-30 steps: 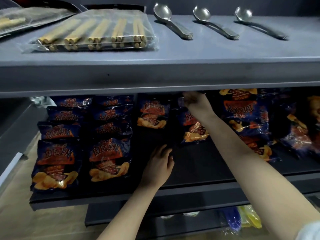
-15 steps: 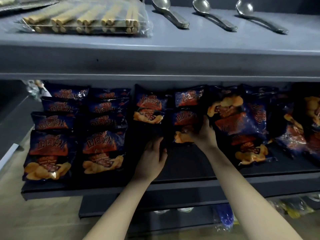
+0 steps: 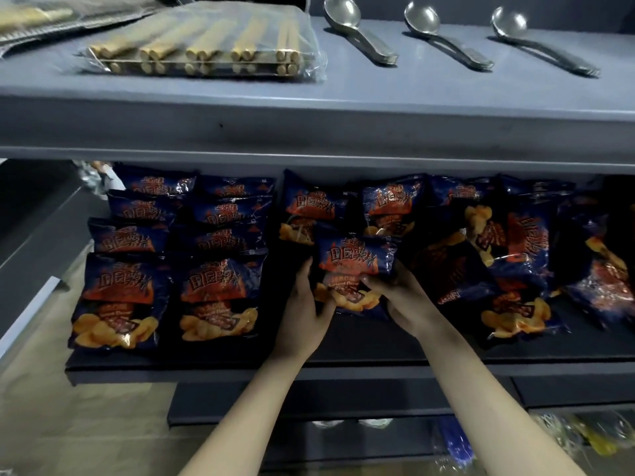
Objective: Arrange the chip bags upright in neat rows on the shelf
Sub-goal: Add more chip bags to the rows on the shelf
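Observation:
A dark blue chip bag [image 3: 355, 261] with orange print stands upright at the middle of the dark shelf [image 3: 343, 359]. My left hand [image 3: 305, 310] grips its left lower edge and my right hand [image 3: 402, 300] grips its right lower edge. Two neat rows of upright chip bags [image 3: 171, 255] fill the shelf's left part. Two more upright bags [image 3: 350, 207] stand behind the held one. To the right, several bags [image 3: 515, 262] lie tilted and overlapping in a loose pile.
The grey upper shelf [image 3: 309, 125] overhangs the bags and carries a clear pack of wafer rolls [image 3: 206, 46] and three metal spoons [image 3: 443, 39]. Lower shelves hold blue and yellow packets [image 3: 584, 438]. Tan floor lies at the left.
My right hand pulled a bag from the back toward the front middle. My left hand rose from the shelf and took hold of the bag's left side.

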### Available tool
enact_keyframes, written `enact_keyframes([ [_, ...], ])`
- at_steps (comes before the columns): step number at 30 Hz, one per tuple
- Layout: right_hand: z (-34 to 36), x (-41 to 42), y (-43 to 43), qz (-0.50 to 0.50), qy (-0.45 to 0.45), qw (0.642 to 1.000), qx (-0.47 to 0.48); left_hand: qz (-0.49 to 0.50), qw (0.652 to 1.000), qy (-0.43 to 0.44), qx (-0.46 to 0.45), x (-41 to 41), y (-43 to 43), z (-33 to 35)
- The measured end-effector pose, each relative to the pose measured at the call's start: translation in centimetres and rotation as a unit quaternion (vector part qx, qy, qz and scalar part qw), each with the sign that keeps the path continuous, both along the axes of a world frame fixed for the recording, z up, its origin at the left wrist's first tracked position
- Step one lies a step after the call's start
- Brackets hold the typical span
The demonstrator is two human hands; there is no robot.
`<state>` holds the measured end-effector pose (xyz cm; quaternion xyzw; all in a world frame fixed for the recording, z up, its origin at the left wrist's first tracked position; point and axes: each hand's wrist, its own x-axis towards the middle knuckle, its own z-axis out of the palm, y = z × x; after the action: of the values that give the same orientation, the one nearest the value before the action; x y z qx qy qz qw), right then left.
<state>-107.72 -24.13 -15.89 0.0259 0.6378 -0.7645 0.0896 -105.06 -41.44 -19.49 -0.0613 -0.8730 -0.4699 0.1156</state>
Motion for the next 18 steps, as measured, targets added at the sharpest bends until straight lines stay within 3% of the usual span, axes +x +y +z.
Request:
enact_keyframes([
  [4,0.7,-2.3,-1.7,-0.048,0.016,0.998,0.032,0.045,0.992,0.056,-0.103,0.2,0.5,-0.1],
  [8,1.1,-4.7,-3.5,-0.034,0.008,0.998,0.046,0.056,0.982,0.062,-0.167,0.1,0.6,-0.2],
  [18,-0.1,-6.5,-6.9,-0.069,0.037,0.988,0.132,0.060,0.986,-0.004,-0.153,-0.3,0.5,-0.1],
])
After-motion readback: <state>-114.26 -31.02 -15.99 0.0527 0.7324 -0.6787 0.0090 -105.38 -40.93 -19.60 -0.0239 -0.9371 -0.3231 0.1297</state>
